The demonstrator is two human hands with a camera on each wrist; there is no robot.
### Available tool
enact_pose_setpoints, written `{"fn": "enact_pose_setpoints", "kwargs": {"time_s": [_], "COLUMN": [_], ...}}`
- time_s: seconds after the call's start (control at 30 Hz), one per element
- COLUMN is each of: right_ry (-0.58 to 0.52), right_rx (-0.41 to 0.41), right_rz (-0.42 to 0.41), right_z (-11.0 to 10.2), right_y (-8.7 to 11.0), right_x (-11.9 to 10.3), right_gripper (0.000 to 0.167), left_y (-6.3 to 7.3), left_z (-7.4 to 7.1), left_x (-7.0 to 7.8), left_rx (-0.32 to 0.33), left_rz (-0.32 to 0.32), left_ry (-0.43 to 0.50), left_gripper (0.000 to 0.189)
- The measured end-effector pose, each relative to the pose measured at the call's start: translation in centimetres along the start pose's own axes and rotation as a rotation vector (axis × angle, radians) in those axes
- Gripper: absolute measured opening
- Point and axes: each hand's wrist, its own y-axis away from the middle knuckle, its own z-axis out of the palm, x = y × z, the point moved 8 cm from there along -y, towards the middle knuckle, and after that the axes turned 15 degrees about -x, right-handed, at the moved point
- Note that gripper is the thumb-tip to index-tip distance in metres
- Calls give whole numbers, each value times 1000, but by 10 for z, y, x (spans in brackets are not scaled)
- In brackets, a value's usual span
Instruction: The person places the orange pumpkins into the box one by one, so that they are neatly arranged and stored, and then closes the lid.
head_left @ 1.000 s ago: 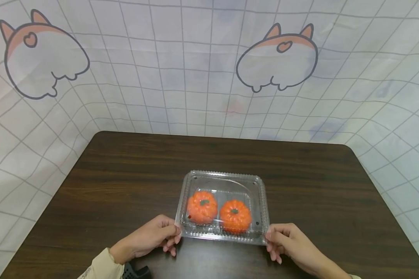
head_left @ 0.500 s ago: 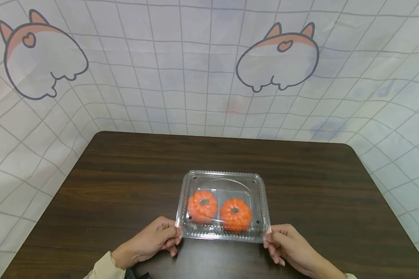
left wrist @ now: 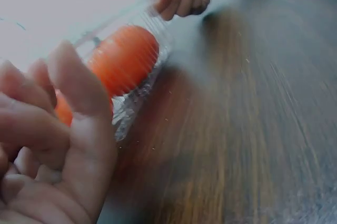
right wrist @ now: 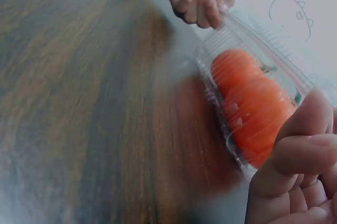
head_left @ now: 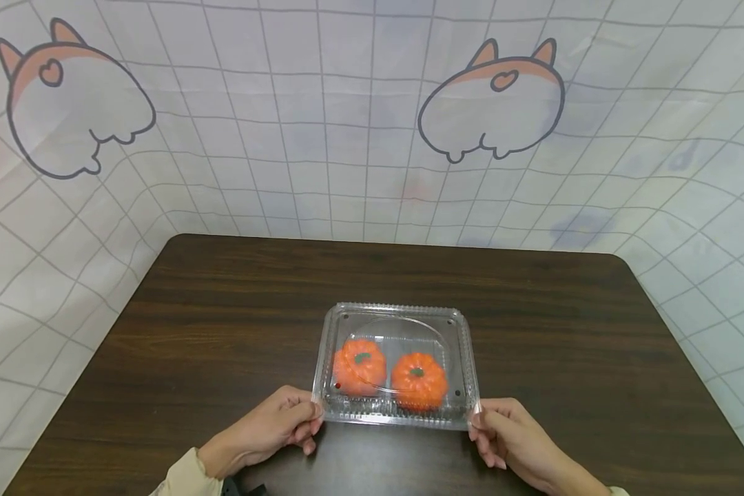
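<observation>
A clear plastic clamshell container point(head_left: 409, 320) with its lid down stands in front of me. Inside sit two orange pumpkins with green stems, the left pumpkin point(head_left: 359, 367) and the right pumpkin point(head_left: 419, 382). My left hand point(head_left: 273, 426) pinches the container's near left corner between thumb and fingers. At the near right corner, my right hand point(head_left: 521, 437) pinches the rim the same way. Both wrist views show the pumpkins through the ribbed clear wall, with their orange reflection on the tabletop.
A dark wood-grain table point(head_left: 223, 303) spreads around the container on all sides. Behind it and at both sides hangs a white grid-patterned cloth point(head_left: 322, 138) with cartoon animal drawings. A black strap point(head_left: 238, 488) shows near the left wrist.
Almost nothing differs. The left hand and sleeve have shifted very slightly, and the container's near edge sits a touch higher in the head view than one second ago. Both hands keep their grip.
</observation>
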Motion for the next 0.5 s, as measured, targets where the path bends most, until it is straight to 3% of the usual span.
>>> {"fn": "enact_pose_setpoints", "kwargs": {"time_s": [0.17, 0.5], "right_ry": [-38, -100], "right_rx": [6, -24], "right_rz": [38, 47], "right_z": [2, 3], "right_y": [-2, -3], "right_x": [-1, -1], "right_gripper": [35, 33], "left_y": [0, 0], "left_z": [-3, -5], "left_x": [0, -1], "left_rx": [12, -69], "left_rz": [-33, -87], "left_ry": [19, 29], "left_gripper": [29, 29]}}
